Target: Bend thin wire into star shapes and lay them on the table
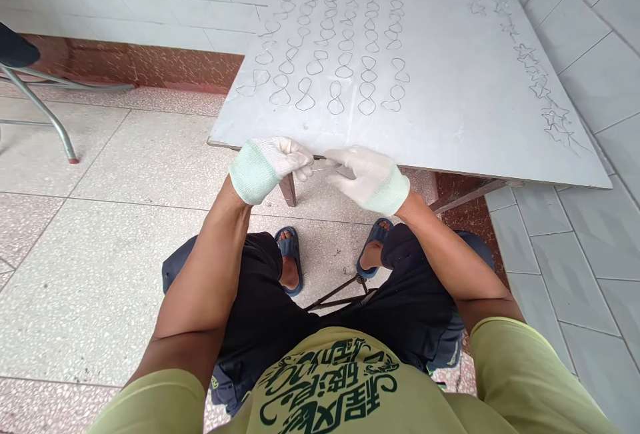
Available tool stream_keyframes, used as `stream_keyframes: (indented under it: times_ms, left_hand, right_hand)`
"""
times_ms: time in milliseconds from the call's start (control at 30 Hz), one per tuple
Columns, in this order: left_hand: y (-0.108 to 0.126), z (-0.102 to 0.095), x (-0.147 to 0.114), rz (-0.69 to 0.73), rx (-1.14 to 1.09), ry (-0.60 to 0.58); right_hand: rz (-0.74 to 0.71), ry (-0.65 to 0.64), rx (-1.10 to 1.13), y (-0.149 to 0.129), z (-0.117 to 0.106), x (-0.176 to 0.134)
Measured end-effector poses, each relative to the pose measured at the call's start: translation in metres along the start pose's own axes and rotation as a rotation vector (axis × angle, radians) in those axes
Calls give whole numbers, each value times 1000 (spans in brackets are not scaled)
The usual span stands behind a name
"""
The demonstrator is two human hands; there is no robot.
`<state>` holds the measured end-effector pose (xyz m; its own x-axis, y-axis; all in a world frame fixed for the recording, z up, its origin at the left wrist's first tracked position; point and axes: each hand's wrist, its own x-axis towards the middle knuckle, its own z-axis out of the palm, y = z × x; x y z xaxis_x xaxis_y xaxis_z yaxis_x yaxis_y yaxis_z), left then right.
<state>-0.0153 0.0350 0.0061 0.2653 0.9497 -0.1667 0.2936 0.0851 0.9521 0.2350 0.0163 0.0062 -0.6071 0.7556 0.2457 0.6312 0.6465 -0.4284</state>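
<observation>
My left hand [280, 162], in a white knitted glove with a pale green cuff, is closed near the table's front edge. Its thumb and fingertips pinch a thin metal wire [320, 169], which runs toward my other hand. My right hand [363, 177], gloved alike, is just right of it, slightly blurred. Its fingers stretch leftward with a gap above the thumb, and the wire reaches into that gap. Whether the right fingers touch the wire is unclear. Beyond both hands, wire figure-eights [336, 97] lie in several rows on the light grey tabletop [450, 101].
Star-shaped wire pieces [537, 81] lie along the table's right side. White tiled walls [575, 34] border the table behind and at right. A metal-legged chair [55, 121] stands at far left. Below are my sandalled feet [290, 261] and a dark metal bar [340, 294].
</observation>
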Motion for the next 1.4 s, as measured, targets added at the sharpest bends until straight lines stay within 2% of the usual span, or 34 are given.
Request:
stream_keyframes:
  times_ms: [100,267,400,500,567,767,900,1133,1233,1400]
  left_hand:
    - [2,0,0,32,-95,52]
    - [3,5,-1,20,-182,126]
    - [6,8,-4,35,-201,131]
    - [5,7,-3,29,-196,129]
    - [3,4,0,19,-172,101]
    - [-8,-3,6,35,-45,-82]
    - [-14,-4,3,15,-1,-111]
    - [-22,-1,8,-38,-4,-101]
    - [-26,-1,11,-39,-5,-134]
    - [-26,-1,12,15,-36,-192]
  right_hand:
    - [61,67,-13,-2,-4,-3]
    - [10,-23,-150,1,-8,5]
    - [-88,-79,-287,5,-10,8]
    - [-108,-119,-347,8,-10,8]
    - [-91,-133,-385,9,-8,8]
    - [-83,-130,-425,7,-4,9]
    - [-58,-174,-447,5,-6,9]
    - [-35,-88,-367,9,1,9]
    - [-36,-69,-362,9,2,11]
    - [-56,-130,-378,2,-6,15]
